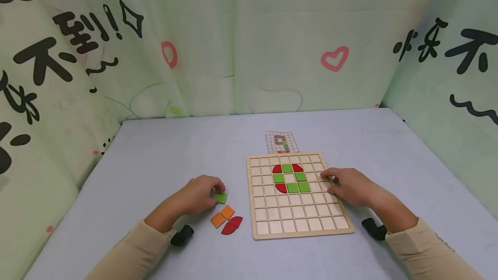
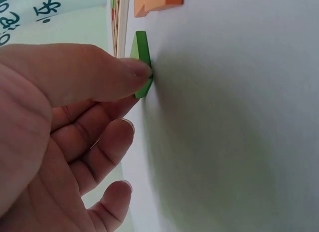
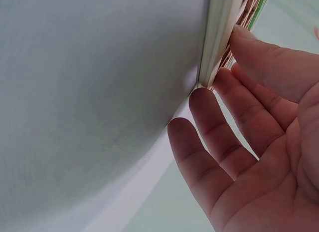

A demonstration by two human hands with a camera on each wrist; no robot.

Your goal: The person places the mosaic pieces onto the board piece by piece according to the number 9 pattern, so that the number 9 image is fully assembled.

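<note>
My left hand (image 1: pixel 200 193) pinches a green square tile (image 1: pixel 221 198) between thumb and fingertips, left of the wooden grid board (image 1: pixel 272 227). In the left wrist view, the green tile (image 2: pixel 143 52) is edge-on at the thumb tip, close to the table. My right hand (image 1: pixel 352 185) rests on the board's right edge with relaxed fingers; in the right wrist view its thumb (image 3: pixel 246 37) touches the top of the frame. On the board, several green squares (image 1: pixel 292 188) and three red quarter-round tiles (image 1: pixel 281 188) form a ring around a bare cell.
Two orange squares (image 1: pixel 218 220) and two red quarter-round tiles (image 1: pixel 228 228) lie on the table (image 1: pixel 175 141) just below my left hand. A printed pattern card (image 1: pixel 293 141) lies behind the board, its lower part hidden. Curtains (image 1: pixel 272 55) surround the table.
</note>
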